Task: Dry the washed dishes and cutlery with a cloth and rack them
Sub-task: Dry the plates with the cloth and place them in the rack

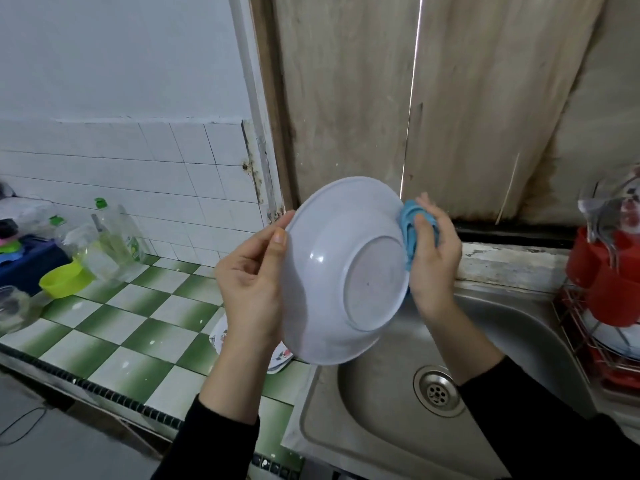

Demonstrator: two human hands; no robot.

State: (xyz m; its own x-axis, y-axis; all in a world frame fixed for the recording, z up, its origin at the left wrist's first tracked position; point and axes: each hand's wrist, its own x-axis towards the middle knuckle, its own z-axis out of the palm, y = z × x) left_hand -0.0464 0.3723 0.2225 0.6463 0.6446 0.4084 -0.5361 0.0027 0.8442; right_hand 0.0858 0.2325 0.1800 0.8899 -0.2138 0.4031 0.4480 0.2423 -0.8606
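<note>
A white bowl (332, 258) is held upright on edge above the sink's left side, its underside facing me. My left hand (252, 275) grips its left rim, thumb on the outside. My right hand (433, 258) holds a blue cloth (414, 230) against the bowl's right rim, fingers curled round the cloth. At the far right stands a wire dish rack (581, 327) with red cups (609, 282) and cutlery (606, 216) in it.
A steel sink (398, 403) with a drain lies below the hands. A flowered plate (218, 337) lies on the green-and-white tiled counter (114, 327), partly hidden by my left arm. Bottles, a green bowl (64, 278) and a glass jar (14, 306) crowd the counter's far left.
</note>
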